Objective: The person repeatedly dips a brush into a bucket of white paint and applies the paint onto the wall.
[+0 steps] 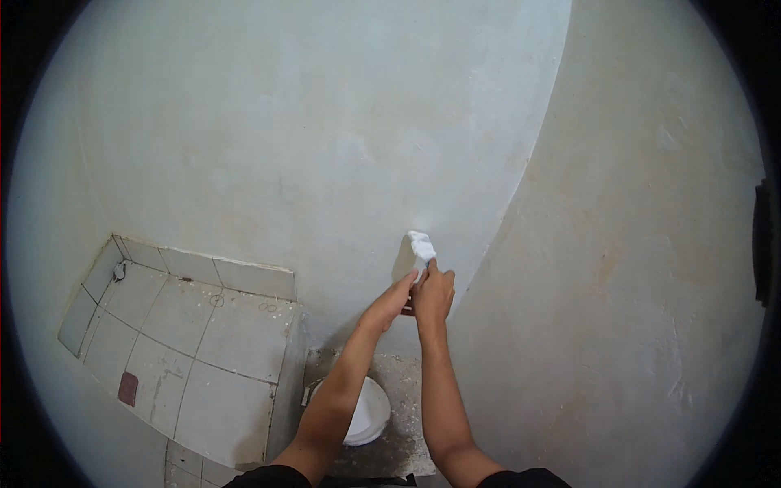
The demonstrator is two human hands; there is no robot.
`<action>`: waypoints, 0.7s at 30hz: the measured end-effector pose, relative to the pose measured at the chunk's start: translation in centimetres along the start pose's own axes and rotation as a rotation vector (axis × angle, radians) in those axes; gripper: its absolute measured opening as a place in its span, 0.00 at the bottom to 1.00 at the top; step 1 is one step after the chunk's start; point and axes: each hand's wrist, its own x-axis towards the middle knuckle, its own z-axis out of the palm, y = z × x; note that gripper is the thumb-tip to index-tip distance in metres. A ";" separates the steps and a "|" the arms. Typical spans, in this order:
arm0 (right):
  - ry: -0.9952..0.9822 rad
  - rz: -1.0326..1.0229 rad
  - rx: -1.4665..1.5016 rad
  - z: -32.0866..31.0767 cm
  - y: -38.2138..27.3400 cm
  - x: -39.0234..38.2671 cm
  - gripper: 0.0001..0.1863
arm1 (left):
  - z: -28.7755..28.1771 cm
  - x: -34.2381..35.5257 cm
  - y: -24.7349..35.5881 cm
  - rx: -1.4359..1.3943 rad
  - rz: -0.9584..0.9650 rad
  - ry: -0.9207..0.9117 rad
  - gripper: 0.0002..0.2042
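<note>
In front of the pale wall (325,154), my right hand (434,294) is closed on a putty knife (430,263), which points up. Thick white paste (421,245) covers its blade, close to the wall surface. My left hand (392,304) is beside the right one, its thumb side up near the knife's handle. A reddish-brown piece with white marks (408,310) shows between the two hands; the left fingers seem closed round it, but they are mostly hidden and I cannot make out what it is.
Below my left forearm a white bucket (376,411) stands on the stained floor (407,374). To the left is a tiled counter (232,358) with a low raised edge and a dark red patch (128,389). Another wall (618,268) meets the first one at a corner on the right.
</note>
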 end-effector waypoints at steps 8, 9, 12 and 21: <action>0.230 -0.130 0.049 -5.3 -4.3 5.1 0.18 | 1.7 0.6 6.0 0.031 0.222 -0.023 0.27; 0.248 -0.135 0.116 -6.1 -5.0 5.0 0.19 | 2.1 0.4 6.6 0.012 0.277 -0.024 0.28; 0.303 -0.141 0.178 -4.8 -3.6 5.8 0.19 | 3.6 -0.2 7.8 -0.001 0.297 -0.016 0.28; 0.016 0.190 0.466 4.4 5.5 0.2 0.25 | 2.2 1.0 -2.2 0.099 -0.004 0.036 0.31</action>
